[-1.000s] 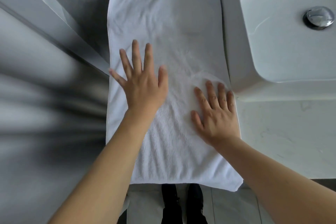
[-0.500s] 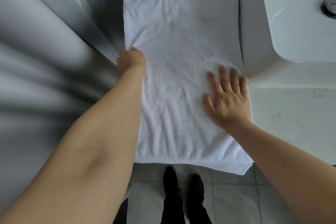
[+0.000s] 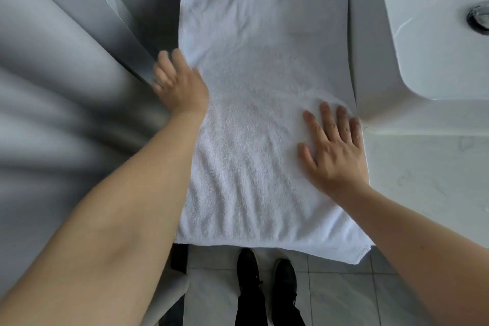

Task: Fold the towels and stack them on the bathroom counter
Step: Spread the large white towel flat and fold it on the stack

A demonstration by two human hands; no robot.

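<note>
Towel: one, white, lying flat lengthwise on the tabletop, left of one basin, its near edge overhanging. Two hands rest on it. Right hand lies palm down near the right edge, fingers straight and spread. Left hand sits at the left edge, blurred; its grip cannot be determined.

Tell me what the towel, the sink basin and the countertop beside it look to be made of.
White towel: looped terry cloth, likely cotton; nubby matte pile, soft wrinkles around the flat right hand. Sink basin: glossy white, probably glazed ceramic; smooth, with sharp highlights. Countertop: pale stone look with faint grey veining, marble or an imitation; which one cannot be told.
</note>
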